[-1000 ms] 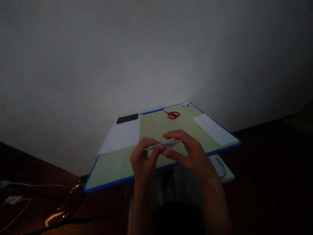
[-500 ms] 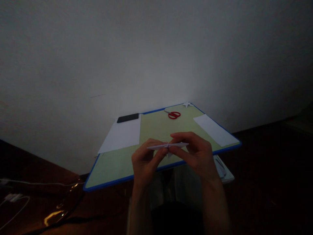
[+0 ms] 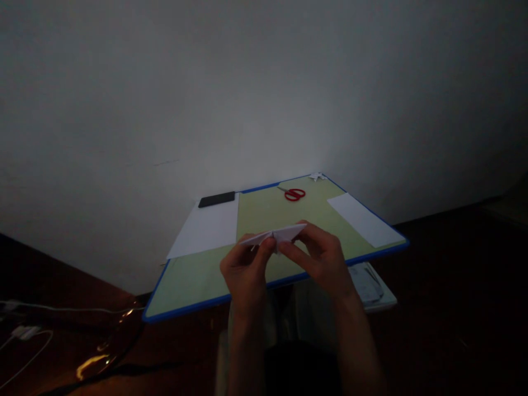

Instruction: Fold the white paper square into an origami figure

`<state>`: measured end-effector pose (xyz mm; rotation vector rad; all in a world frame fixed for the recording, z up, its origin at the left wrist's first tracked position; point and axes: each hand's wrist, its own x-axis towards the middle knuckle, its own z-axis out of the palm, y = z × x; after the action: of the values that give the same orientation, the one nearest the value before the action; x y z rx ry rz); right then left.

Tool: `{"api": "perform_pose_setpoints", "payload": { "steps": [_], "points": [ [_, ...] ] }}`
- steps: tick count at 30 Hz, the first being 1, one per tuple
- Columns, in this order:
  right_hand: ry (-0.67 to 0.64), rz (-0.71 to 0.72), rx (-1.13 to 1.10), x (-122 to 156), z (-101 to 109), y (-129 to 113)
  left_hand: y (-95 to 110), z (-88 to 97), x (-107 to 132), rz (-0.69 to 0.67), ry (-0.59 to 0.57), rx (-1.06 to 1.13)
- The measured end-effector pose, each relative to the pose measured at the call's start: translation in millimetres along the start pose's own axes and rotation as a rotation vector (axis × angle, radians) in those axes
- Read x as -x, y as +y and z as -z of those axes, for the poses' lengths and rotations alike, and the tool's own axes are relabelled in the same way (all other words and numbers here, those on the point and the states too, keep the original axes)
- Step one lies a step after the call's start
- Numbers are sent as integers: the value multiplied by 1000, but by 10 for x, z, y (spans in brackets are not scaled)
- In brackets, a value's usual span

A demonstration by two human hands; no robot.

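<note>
A small piece of folded white paper (image 3: 286, 234) is held up between both hands, over the near part of the table. My left hand (image 3: 246, 270) pinches its left half, with the thumb near the middle fold. On the other side, my right hand (image 3: 319, 257) grips the right half between thumb and fingers. The paper's two sides slope up from the middle like shallow wings. Its underside is partly hidden by my thumbs and fingers.
On the light green, blue-edged table (image 3: 193, 289) lie red-handled scissors (image 3: 293, 194), a white sheet (image 3: 210, 225) with a dark flat device (image 3: 216, 199) on it, another white paper (image 3: 367, 220) and a small folded paper piece (image 3: 317, 176). A wall (image 3: 264, 99) stands behind. White cables (image 3: 82, 309) run at lower left.
The folded paper has turned and tilted, its right wing now higher and more of its face showing. My right hand has shifted a little left, its fingers now behind the paper.
</note>
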<state>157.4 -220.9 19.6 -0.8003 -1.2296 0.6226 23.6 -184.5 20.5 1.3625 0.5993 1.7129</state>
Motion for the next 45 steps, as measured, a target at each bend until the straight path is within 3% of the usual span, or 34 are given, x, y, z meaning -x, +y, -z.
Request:
{"api": "perform_pose_setpoints", "payload": {
  "steps": [3, 10, 16, 21, 31, 39, 42, 45],
  "points": [
    [16, -37, -58, -16, -2, 25, -20, -25, 3, 38, 39, -27],
    [163, -87, -99, -34, -18, -33, -69, 36, -12, 127, -110, -13],
    [204, -45, 2, -14, -74, 12, -66, -4, -10, 93, -33, -34],
    [137, -45, -41, -26, -146, 80, -70, -8, -13, 83, 65, 72],
    [76, -109, -155, -10, -86, 67, -39, 128, -57, 109, -61, -47],
    [60, -118, -115, -31, -99, 67, -22, 113, -45, 21, 20, -201],
    [112, -87, -35, -42, -94, 67, -15, 116, -46, 29, -31, -143],
    [81, -24, 85, -42, -56, 72, 11, 133, -53, 39, -131, -103]
  ]
}}
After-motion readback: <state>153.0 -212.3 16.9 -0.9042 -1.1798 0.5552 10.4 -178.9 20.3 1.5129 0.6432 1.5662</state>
